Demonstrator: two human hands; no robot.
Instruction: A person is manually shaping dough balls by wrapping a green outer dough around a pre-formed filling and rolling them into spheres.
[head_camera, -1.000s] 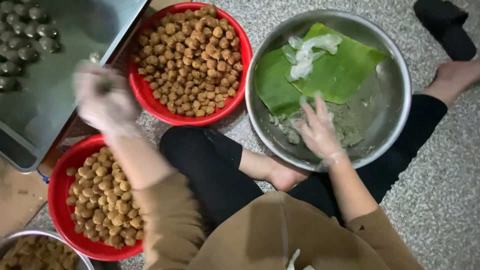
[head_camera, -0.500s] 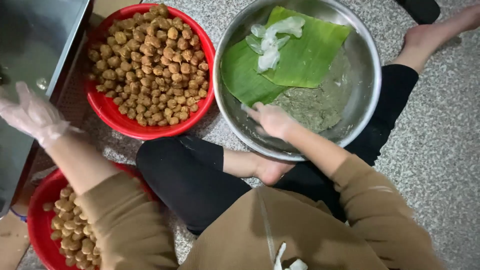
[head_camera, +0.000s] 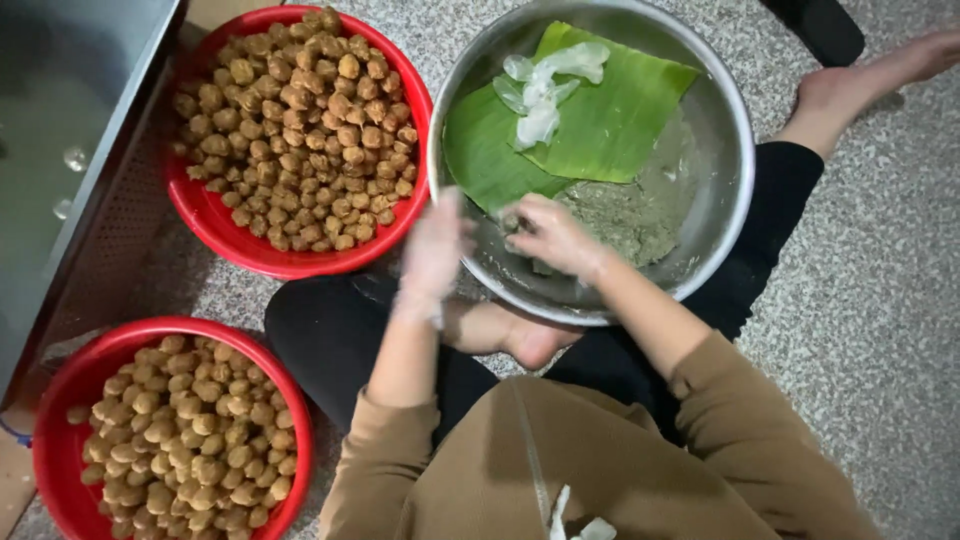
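Two gloved hands (head_camera: 490, 245), round steel bowl (head_camera: 720, 230)

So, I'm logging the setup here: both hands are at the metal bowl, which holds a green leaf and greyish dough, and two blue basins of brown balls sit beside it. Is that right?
Not quite: the basins are red, not blue. The head view shows one red basin next to the metal bowl and the other red basin nearer the person, both full of brown balls. The left hand and right hand are at the bowl with the green leaf and greyish dough.
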